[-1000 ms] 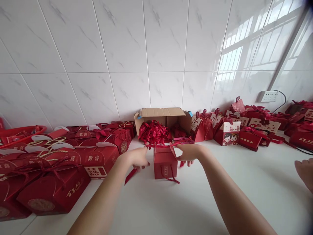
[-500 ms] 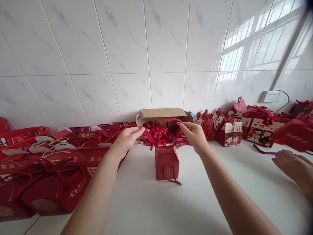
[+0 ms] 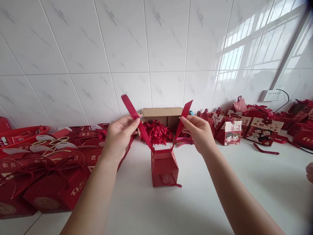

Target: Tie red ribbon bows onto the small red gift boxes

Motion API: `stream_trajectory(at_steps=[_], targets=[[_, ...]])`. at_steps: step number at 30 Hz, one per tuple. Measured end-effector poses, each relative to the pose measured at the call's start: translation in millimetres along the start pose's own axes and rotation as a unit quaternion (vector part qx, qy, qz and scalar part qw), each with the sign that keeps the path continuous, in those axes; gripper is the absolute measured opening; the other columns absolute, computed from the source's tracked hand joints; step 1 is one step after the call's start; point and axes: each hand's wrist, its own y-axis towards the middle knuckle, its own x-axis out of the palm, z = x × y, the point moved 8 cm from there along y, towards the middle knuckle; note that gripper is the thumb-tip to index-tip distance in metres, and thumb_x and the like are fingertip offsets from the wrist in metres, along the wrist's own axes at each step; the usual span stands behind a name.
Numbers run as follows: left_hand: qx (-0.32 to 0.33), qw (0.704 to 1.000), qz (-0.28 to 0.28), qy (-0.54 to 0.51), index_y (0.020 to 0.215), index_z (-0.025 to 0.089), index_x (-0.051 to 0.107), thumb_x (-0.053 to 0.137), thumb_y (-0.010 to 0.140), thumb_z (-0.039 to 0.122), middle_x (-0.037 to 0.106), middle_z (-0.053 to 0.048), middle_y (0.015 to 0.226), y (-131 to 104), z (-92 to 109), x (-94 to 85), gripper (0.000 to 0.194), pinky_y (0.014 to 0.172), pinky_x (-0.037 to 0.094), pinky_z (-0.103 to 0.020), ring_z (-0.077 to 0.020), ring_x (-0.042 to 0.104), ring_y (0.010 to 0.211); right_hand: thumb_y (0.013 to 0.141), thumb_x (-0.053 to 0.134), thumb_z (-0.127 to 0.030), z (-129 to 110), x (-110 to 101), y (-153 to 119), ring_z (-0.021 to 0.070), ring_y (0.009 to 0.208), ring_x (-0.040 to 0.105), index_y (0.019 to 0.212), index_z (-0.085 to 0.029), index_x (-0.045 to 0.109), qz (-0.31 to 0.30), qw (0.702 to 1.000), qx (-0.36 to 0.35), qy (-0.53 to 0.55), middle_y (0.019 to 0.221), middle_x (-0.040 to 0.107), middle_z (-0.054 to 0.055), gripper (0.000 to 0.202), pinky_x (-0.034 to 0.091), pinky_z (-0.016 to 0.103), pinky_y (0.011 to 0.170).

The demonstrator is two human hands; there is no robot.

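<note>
A small red gift box [image 3: 165, 168] stands on the white table in front of me, with a twisted cord on its near face. Two ends of a dark red ribbon [image 3: 144, 132] rise from its top in a V. Between thumb and fingers, my left hand [image 3: 122, 135] pinches the left ribbon end, whose tip sticks up past the fingers. My right hand [image 3: 197, 130] grips the right end the same way. Both hands are raised above the box, one on each side. How the ribbon runs through the box top is hard to see.
Behind the box, an open cardboard carton [image 3: 162, 112] holds red ribbon bows [image 3: 157, 132]. Many red boxes [image 3: 56, 189] crowd the left. Printed gift boxes [image 3: 232, 133] line the right, with a loose ribbon strip [image 3: 266, 150] nearby. Another person's hand [image 3: 309, 172] shows at the right edge.
My hands have drawn the ribbon ends upright, where the ribbon arched between them before. The box sits slightly nearer. The other person's hand moved right, leaving a strip on the table.
</note>
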Motion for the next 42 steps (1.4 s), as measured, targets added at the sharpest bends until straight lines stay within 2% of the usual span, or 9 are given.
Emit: stream_trajectory(at_steps=[5, 11, 18, 20, 23, 27, 29, 35, 42], targets=[[0.002, 1.000, -0.011, -0.012, 0.088, 0.017, 0.072, 0.070, 0.071, 0.033, 0.067, -0.003, 0.077, -4, 5, 3.8, 0.023, 0.066, 0.049, -0.023, -0.0140, 0.060, 0.075, 0.070, 0.071, -0.038, -14, 4, -8, 0.0085, 0.060, 0.054, 0.069, -0.020, 0.067, -0.006, 1.000, -0.013, -0.004, 0.065, 0.062, -0.001, 0.018, 0.046, 0.020, 0.055], [-0.003, 0.999, -0.045, 0.006, 0.091, 0.018, 0.072, 0.070, 0.072, 0.033, 0.070, -0.003, 0.078, -7, 3, 9.0, 0.025, 0.068, 0.050, -0.026, -0.0158, 0.062, 0.075, 0.068, 0.074, -0.036, -16, 6, -12, 0.0079, 0.060, 0.053, 0.068, -0.022, 0.070, -0.016, 0.999, 0.018, 0.025, 0.067, 0.063, -0.002, 0.014, 0.044, 0.020, 0.057], [-0.019, 0.991, -0.121, 0.061, 0.089, 0.020, 0.073, 0.067, 0.075, 0.036, 0.072, -0.004, 0.084, -12, 1, 23.3, 0.022, 0.080, 0.049, -0.030, -0.0207, 0.064, 0.088, 0.069, 0.073, -0.035, -31, 2, -14, 0.0096, 0.063, 0.054, 0.067, -0.023, 0.071, -0.009, 1.000, -0.008, 0.014, 0.066, 0.061, -0.002, 0.013, 0.044, 0.023, 0.060], [-0.017, 0.991, -0.117, 0.063, 0.090, 0.020, 0.073, 0.067, 0.075, 0.037, 0.072, -0.005, 0.087, -12, 2, 24.1, 0.023, 0.084, 0.048, -0.031, -0.0212, 0.063, 0.092, 0.069, 0.073, -0.035, -35, -1, -15, 0.0108, 0.065, 0.056, 0.068, -0.023, 0.071, -0.006, 1.000, -0.016, 0.018, 0.066, 0.062, -0.001, 0.012, 0.045, 0.024, 0.061], [0.013, 0.996, -0.075, 0.043, 0.090, 0.019, 0.074, 0.067, 0.075, 0.037, 0.073, -0.005, 0.088, -12, 8, 18.7, 0.024, 0.084, 0.048, -0.030, -0.0204, 0.063, 0.093, 0.069, 0.073, -0.035, -37, -7, -14, 0.0118, 0.069, 0.059, 0.068, -0.024, 0.071, 0.007, 0.999, -0.011, 0.037, 0.071, 0.065, -0.001, 0.012, 0.046, 0.024, 0.061], [0.057, 0.998, 0.014, 0.000, 0.083, 0.018, 0.073, 0.073, 0.069, 0.032, 0.071, -0.002, 0.077, -11, 14, 4.9, 0.020, 0.069, 0.050, -0.025, -0.0152, 0.064, 0.074, 0.067, 0.074, -0.037, -31, -11, -11, 0.0116, 0.070, 0.060, 0.068, -0.024, 0.070, 0.014, 0.998, 0.019, 0.065, 0.072, 0.066, -0.001, 0.013, 0.046, 0.024, 0.061], [0.061, 0.997, 0.033, -0.026, 0.079, 0.017, 0.071, 0.075, 0.066, 0.029, 0.069, -0.001, 0.072, -10, 14, 2.4, 0.018, 0.063, 0.049, -0.024, -0.0127, 0.062, 0.065, 0.067, 0.075, -0.036, -27, -11, -9, 0.0103, 0.067, 0.059, 0.067, -0.024, 0.070, 0.015, 0.998, 0.028, 0.063, 0.071, 0.065, -0.001, 0.013, 0.045, 0.023, 0.060], [0.045, 0.998, 0.025, -0.047, 0.080, 0.015, 0.068, 0.075, 0.066, 0.028, 0.068, -0.001, 0.074, -11, 13, 5.5, 0.020, 0.065, 0.050, -0.024, -0.0127, 0.062, 0.068, 0.069, 0.073, -0.036, -22, -6, -9, 0.0096, 0.067, 0.057, 0.064, -0.025, 0.070, -0.001, 0.998, 0.033, 0.053, 0.072, 0.065, -0.002, 0.013, 0.044, 0.023, 0.060], [0.014, 0.999, -0.019, -0.037, 0.080, 0.016, 0.069, 0.074, 0.067, 0.031, 0.070, -0.002, 0.078, -13, 10, 14.0, 0.021, 0.073, 0.050, -0.028, -0.0150, 0.064, 0.072, 0.068, 0.073, -0.042, -24, -6, -9, 0.0138, 0.071, 0.059, 0.067, -0.025, 0.071, -0.001, 0.999, 0.024, 0.038, 0.076, 0.066, 0.001, 0.017, 0.047, 0.026, 0.061]])
